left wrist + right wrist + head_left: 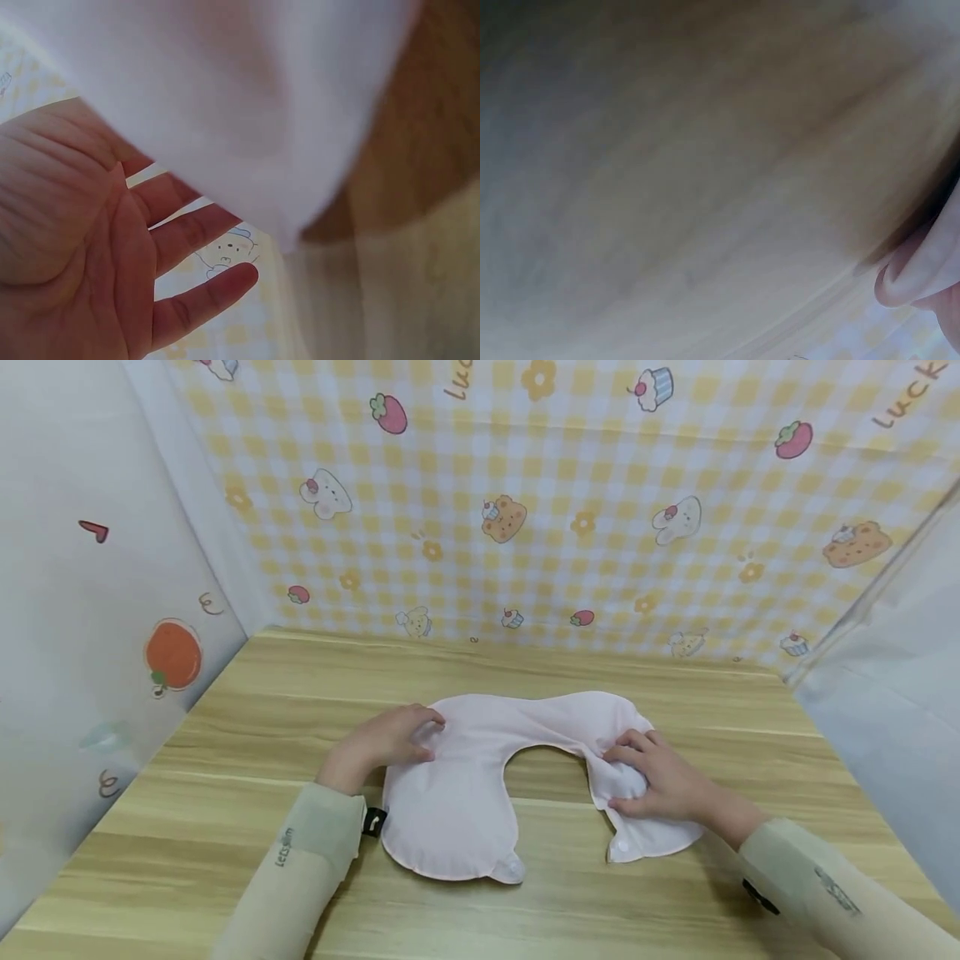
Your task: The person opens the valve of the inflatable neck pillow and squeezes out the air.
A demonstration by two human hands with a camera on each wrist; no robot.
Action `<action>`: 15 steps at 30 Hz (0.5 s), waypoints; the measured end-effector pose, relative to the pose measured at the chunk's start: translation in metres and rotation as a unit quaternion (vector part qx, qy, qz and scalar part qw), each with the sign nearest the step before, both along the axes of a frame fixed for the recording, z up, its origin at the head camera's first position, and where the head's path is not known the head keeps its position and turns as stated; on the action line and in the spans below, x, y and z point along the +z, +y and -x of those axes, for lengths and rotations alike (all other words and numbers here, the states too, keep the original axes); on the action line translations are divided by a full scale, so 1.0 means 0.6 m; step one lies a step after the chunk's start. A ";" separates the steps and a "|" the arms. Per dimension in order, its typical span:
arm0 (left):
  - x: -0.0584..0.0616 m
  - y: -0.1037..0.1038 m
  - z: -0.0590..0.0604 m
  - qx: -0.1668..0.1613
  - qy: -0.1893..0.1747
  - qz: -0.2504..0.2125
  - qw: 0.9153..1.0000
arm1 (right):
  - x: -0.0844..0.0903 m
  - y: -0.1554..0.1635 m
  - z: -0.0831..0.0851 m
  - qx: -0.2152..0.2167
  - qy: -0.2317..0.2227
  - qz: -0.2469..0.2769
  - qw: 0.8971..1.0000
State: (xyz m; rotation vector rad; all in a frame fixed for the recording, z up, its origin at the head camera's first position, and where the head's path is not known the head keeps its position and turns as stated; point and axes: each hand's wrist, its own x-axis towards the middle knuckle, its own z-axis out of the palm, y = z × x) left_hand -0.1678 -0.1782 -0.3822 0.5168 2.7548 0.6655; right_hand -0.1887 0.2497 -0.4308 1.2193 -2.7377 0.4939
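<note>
Pink U-shaped soft bib [465, 793], left hand [386, 745] flat on it, right hand [660, 777] bunching fabric, wood-grain table [225, 760]

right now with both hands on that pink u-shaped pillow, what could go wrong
The right hand bunches the flattened arm of the pink pillow; a hard grip there might crease the fabric or strain the snap tab below it. The left hand only rests on the other, puffier arm, so the pillow could slide on the smooth wooden table if the right hand pulls.
</note>
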 end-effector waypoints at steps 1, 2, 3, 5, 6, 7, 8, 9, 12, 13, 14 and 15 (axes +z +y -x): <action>0.001 -0.001 0.000 0.000 0.000 -0.003 1.000 | 0.000 -0.002 0.001 0.004 0.004 0.003 1.000; 0.001 -0.001 -0.001 0.000 0.000 -0.004 1.000 | 0.001 -0.004 0.002 0.007 0.008 0.005 1.000; 0.002 -0.002 -0.001 0.000 0.001 -0.005 1.000 | 0.001 -0.005 0.003 0.010 0.012 0.007 1.000; 0.002 -0.002 -0.001 -0.002 0.001 -0.004 1.000 | 0.001 -0.007 0.003 0.013 0.017 0.006 1.000; 0.002 -0.001 -0.002 -0.003 0.001 -0.004 1.000 | 0.001 -0.007 0.003 0.013 0.019 0.005 1.000; 0.001 -0.001 -0.002 -0.003 -0.001 -0.004 1.000 | 0.001 -0.007 0.003 0.013 0.019 0.003 1.000; 0.000 0.000 -0.002 -0.003 -0.001 -0.004 1.000 | 0.001 -0.007 0.003 0.011 0.020 0.001 1.000; 0.000 0.001 -0.002 -0.002 -0.002 -0.006 1.000 | 0.001 -0.008 0.002 0.010 0.020 -0.002 1.000; -0.002 0.002 -0.003 -0.002 -0.005 -0.009 1.000 | 0.000 -0.008 0.002 0.008 0.020 -0.008 1.000; -0.002 0.003 -0.003 -0.002 -0.005 -0.009 1.000 | -0.001 -0.007 0.002 0.006 0.020 -0.010 1.000; -0.003 0.004 -0.003 -0.002 -0.005 -0.010 1.000 | -0.001 -0.007 0.002 0.005 0.022 -0.012 1.000; -0.003 0.004 -0.003 -0.003 -0.005 -0.010 1.000 | -0.002 -0.007 0.002 0.003 0.023 -0.014 1.000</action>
